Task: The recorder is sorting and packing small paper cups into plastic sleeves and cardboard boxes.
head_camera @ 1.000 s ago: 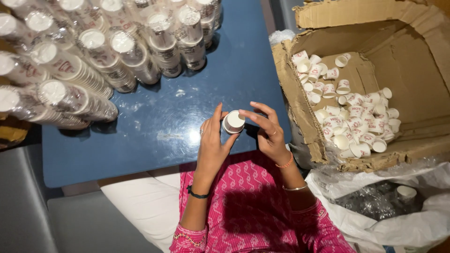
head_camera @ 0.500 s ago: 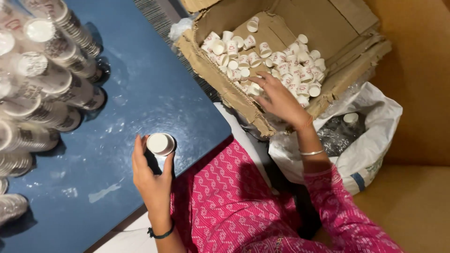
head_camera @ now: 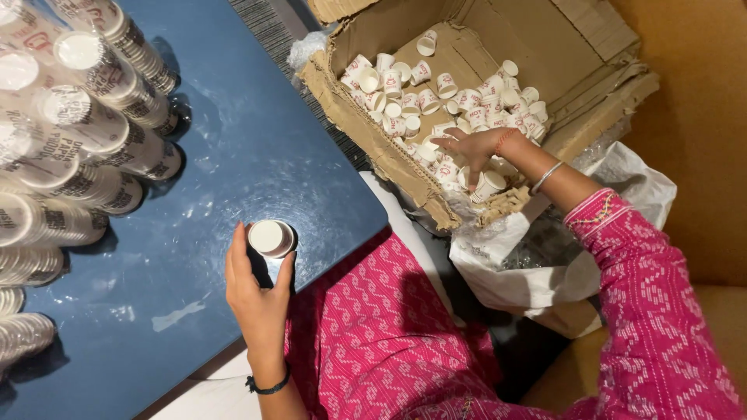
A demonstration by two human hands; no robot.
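The right hand (head_camera: 476, 149) has left the stack and gone deeper into the cardboard box (head_camera: 366, 132) at 1 o'clock than it was half a second ago; its fingers now curl among the loose paper cups (head_camera: 436, 93), though I cannot tell whether they have closed on 1. The left hand (head_camera: 257, 292) has stayed at 6 o'clock, grasping a short stack of nested cups (head_camera: 271, 238) upright over the near edge of the blue table (head_camera: 233, 155), rim facing up. Judging from this, the stack waits for another cup from the box.

The cups are small, white, thin paper with red print and rolled rims, lying every way up on the box floor. The box is brown corrugated card, torn and ragged along its near wall, flaps splayed. Below it, at 4 o'clock, sits a crumpled white plastic bag (head_camera: 638, 187). At 9 to 11 o'clock long sleeves of stacked cups (head_camera: 93, 124), wrapped in clear glossy film, lie piled on the table, whose smooth surface shows smears and glare. The sleeve (head_camera: 654, 311) is pink patterned cloth.
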